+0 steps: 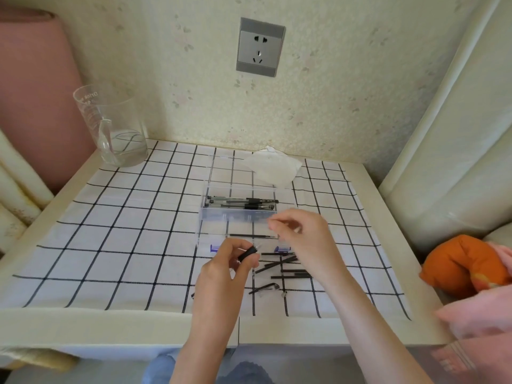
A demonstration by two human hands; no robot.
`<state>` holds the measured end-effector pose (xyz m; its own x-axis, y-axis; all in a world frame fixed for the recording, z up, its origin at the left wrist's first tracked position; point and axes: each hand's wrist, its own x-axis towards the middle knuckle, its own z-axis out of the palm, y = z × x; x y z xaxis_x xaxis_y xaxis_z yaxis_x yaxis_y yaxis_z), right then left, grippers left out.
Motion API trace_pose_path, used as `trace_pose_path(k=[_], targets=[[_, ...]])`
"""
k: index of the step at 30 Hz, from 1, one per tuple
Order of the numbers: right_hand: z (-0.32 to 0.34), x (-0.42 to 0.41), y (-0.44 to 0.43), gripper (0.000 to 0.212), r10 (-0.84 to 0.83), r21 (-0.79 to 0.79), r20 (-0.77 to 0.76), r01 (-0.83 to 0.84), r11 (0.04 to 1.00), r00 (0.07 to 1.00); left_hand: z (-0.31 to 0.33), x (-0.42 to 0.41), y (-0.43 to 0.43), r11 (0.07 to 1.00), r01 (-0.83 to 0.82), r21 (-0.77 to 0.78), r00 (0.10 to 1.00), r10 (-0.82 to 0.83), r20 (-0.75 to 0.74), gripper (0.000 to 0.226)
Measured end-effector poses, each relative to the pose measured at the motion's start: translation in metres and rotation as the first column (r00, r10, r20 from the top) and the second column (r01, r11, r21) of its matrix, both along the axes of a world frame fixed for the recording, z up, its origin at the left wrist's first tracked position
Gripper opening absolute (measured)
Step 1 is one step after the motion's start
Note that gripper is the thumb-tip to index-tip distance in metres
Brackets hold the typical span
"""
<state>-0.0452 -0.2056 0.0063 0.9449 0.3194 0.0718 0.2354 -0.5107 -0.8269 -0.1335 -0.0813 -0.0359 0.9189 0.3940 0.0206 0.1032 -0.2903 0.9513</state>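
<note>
Left hand (230, 261), fingers curled, pinching black pen grip (247, 254) at 6 o'clock of clear box (235, 217) holding assembled pens (243, 203). Right hand (302, 234) fingertips bunched, hold unclear. Glass beaker (119, 128) at 10 o'clock, little water inside.

Pen parts (288, 268) on the desk (110, 325)
The left grip (227, 268) pinches a black sleeve (246, 254); right grip (302, 236) curled beside box (238, 216).

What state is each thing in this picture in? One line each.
Clear box: open, pens lying inside.
Glass beaker: upright, a little water inside.
Tissue: crumpled.
Refills: loose, scattered on the cloth.
Wall socket: nothing plugged in.
Left hand: pinches a black-gripped pen barrel.
Right hand: pinches a small clear part.
</note>
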Motion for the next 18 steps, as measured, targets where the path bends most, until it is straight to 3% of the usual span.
trace_pose_path(k=[4,7,11,18], targets=[[-0.014,0.038,0.025,0.013,0.238,-0.469,0.096,-0.167,0.867,0.967,-0.001,0.001,-0.001,0.999,0.032,0.04,0.999,-0.031,-0.016,0.01],[-0.022,0.05,0.036,0.017,0.357,-0.661,0.05,-0.238,0.712,0.933,-0.001,0.0,0.0,0.997,0.045,0.056,0.999,-0.043,-0.026,0.01],[-0.019,0.055,0.041,0.017,0.416,-0.726,-0.015,-0.296,0.621,0.909,-0.003,0.001,0.0,0.997,0.049,0.064,0.998,-0.047,-0.035,0.01],[-0.014,0.057,0.045,0.018,0.502,-0.814,0.006,-0.288,0.504,0.865,-0.003,0.002,-0.001,0.995,0.064,0.072,0.997,-0.061,-0.044,0.009]])
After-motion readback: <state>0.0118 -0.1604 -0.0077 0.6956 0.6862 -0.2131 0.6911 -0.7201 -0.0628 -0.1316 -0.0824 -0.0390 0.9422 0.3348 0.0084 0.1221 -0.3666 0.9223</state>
